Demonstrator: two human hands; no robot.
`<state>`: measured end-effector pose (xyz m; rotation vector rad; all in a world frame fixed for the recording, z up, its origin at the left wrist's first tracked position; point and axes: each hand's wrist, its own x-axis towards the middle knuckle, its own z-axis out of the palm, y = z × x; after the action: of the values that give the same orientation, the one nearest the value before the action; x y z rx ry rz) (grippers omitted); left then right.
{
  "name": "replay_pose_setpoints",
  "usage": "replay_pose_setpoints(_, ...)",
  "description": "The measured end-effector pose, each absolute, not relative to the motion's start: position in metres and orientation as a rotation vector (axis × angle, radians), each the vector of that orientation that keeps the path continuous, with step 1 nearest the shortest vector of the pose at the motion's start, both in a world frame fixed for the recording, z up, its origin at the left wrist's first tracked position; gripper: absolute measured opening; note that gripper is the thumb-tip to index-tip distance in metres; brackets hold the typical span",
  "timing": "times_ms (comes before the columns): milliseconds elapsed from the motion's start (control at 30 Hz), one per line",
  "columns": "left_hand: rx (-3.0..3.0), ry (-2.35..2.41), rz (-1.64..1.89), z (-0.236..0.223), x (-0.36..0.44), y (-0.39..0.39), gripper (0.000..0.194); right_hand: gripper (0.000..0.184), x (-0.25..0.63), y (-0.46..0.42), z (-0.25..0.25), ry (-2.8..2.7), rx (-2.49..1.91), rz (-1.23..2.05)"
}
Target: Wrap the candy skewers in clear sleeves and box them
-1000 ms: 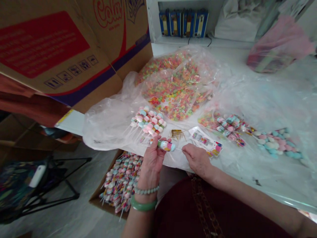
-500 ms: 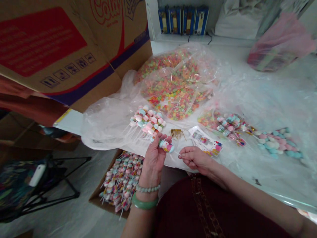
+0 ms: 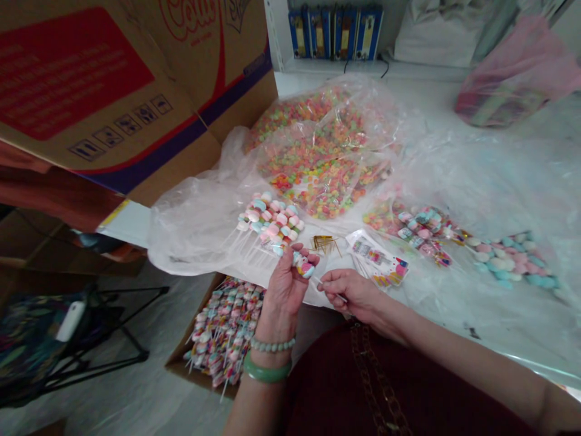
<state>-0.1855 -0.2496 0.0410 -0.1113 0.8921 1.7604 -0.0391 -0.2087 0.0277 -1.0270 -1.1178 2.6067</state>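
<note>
My left hand point(image 3: 287, 287) is closed around a marshmallow lollipop point(image 3: 303, 266) in a printed clear wrapper. Its white stick points toward my right hand point(image 3: 347, 290), whose thumb and fingers pinch the stick. Just beyond my left hand lie several unwrapped marshmallow skewers point(image 3: 272, 221), sticks toward me. Gold twist ties point(image 3: 323, 243) are scattered on the plastic sheet behind my hands. Printed wrapper bags point(image 3: 380, 257) rest beyond my right hand.
A big clear bag of ring-shaped gummies point(image 3: 318, 157) spreads across the table. To the right are wrapped lollipops point(image 3: 426, 230) and loose marshmallows point(image 3: 517, 260). A large carton point(image 3: 181, 91) stands left. Below the table edge, an open box point(image 3: 181, 366) holds many wrapped lollipops. A folding chair point(image 3: 109, 339) is lower left.
My right hand has shifted slightly left, closer to my left hand, on the stick. The wrapped lollipop has turned a little in my left hand.
</note>
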Motion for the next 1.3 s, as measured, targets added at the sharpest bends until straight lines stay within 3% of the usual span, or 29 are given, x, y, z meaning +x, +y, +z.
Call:
replay_pose_setpoints(133, -0.096, 0.871, 1.75, 0.044, -0.194, -0.252, 0.025, 0.012, -0.04, -0.202, 0.022, -0.392, -0.672, 3.09)
replay_pose_setpoints(200, -0.074, 0.878, 1.76, 0.045, -0.195, -0.253, 0.025, 0.006, -0.04, -0.2, 0.021, -0.183, -0.64, 3.139)
replay_pose_setpoints(300, -0.058, 0.863, 1.757, 0.047, -0.193, -0.253, 0.026, 0.014, -0.044, -0.202, 0.022, -0.018, -0.601, 3.212)
replay_pose_setpoints(467, -0.066, 0.826, 1.693, 0.047, -0.193, -0.253, 0.026, 0.013, -0.046, -0.204, 0.026, -0.067, -0.589, 3.191)
replay_pose_setpoints(567, -0.109, 0.887, 1.758, 0.042, -0.201, -0.253, 0.016, 0.009, -0.043, -0.205, 0.026, -0.439, -0.754, 3.004)
replay_pose_setpoints(700, -0.203, 0.979, 1.783, 0.037, -0.21, -0.253, 0.012, 0.008, -0.045, -0.209, 0.029, -1.13, -1.134, 2.493)
replay_pose_setpoints(833, -0.239, 0.949, 1.808, 0.036, -0.208, -0.251, 0.016, 0.01, -0.046, -0.214, 0.032, -1.931, -1.24, 1.746)
replay_pose_setpoints(933, -0.263, 0.952, 1.811, 0.037, -0.207, -0.248, 0.015, 0.016, -0.042, -0.217, 0.032, -2.452, -1.094, 1.072)
replay_pose_setpoints(1000, -0.317, 0.992, 1.803, 0.036, -0.208, -0.247, 0.013, 0.02, -0.037, -0.22, 0.032, -2.634, -0.972, 0.811)
replay_pose_setpoints(1167, -0.282, 1.043, 1.831, 0.038, -0.204, -0.248, 0.012, 0.023, -0.034, -0.222, 0.03, -2.738, -0.828, 0.689)
replay_pose_setpoints(1300, -0.128, 1.087, 1.79, 0.044, -0.194, -0.247, 0.011, 0.017, -0.042, -0.22, 0.028, -2.531, -0.913, 1.087)
